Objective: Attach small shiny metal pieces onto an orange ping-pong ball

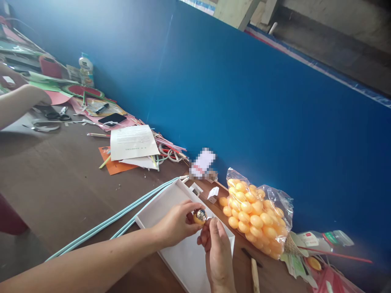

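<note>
My left hand (177, 224) pinches a small orange ball (200, 216) that has a shiny, foil-like patch on it. My right hand (216, 248) comes up from below, its fingers curled and closed at the ball's right side. Both hands hover over a shallow white tray (186, 256) on the brown table. A clear plastic bag full of orange balls (255, 215) lies just to the right of the hands, against the blue wall.
Long pale blue strips (122, 217) run from the tray toward the lower left. Papers (132, 142), a phone (112, 119), scissors (58, 116) and coloured scraps clutter the far left of the table. Another person's arm (18, 101) reaches in at the left edge. A bottle (324, 238) lies at right.
</note>
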Motion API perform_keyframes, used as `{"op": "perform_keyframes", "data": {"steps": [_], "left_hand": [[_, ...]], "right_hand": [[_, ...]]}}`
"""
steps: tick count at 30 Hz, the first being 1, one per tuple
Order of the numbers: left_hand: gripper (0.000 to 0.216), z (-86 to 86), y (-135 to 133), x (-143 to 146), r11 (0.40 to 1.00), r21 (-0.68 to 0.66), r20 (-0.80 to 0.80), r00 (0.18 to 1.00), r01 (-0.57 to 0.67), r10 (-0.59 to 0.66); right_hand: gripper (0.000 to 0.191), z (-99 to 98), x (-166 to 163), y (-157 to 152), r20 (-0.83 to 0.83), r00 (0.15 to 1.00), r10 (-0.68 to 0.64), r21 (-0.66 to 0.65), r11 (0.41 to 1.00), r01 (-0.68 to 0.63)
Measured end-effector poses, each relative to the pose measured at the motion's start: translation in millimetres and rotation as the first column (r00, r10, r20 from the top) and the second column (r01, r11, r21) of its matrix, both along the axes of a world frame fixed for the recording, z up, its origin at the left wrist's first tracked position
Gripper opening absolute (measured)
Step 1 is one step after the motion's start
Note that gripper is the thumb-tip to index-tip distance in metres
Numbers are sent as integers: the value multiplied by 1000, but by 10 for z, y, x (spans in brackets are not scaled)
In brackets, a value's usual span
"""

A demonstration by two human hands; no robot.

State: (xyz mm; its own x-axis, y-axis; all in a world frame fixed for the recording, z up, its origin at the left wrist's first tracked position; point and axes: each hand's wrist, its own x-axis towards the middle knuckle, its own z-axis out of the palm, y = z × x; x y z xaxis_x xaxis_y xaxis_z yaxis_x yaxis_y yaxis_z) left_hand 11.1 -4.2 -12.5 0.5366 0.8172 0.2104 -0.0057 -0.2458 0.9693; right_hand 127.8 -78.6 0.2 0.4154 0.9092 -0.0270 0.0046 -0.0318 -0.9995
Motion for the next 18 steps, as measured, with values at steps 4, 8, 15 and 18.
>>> {"op": "perform_keyframes", "data": {"steps": [4,8,15,18], "left_hand": [[35,39,-9,-12,1000,6,58,998,15,-16],[36,46,-16,0,999,-25,134,991,21,-17],[33,55,-40,18,991,-102,209,976,83,-60],[30,63,-49,21,995,-71,199,979,65,-50]], "right_hand": [[25,85,-58,2,101,995,-9,4,1000,9],[26,111,-87,-3,155,988,-23,8,1000,22],[23,103,-111,-26,255,965,-59,66,997,44],[21,136,-130,-25,271,961,-56,70,997,38]]}}
